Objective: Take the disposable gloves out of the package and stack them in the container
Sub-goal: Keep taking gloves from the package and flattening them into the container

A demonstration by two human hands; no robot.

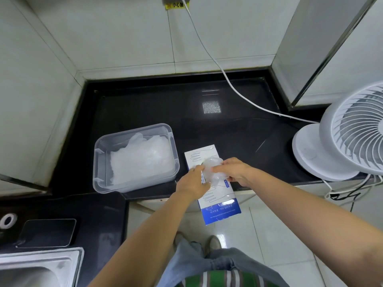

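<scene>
Clear plastic gloves (143,160) already lie piled in the container (99,162), which sits by the worktop's (157,108) front edge, so the job looks well under way. The left hand (192,183) and right hand (233,170), close together, pinch one crumpled glove (211,169) over the package (220,206), which overhangs that edge beside the container; how many remain inside cannot be told

clear glove (212,170) scrunched up over white-blue box (220,206), box lying flat; see-through tub (99,160) at box's 9 o'clock, glove pile (143,162) inside
</scene>
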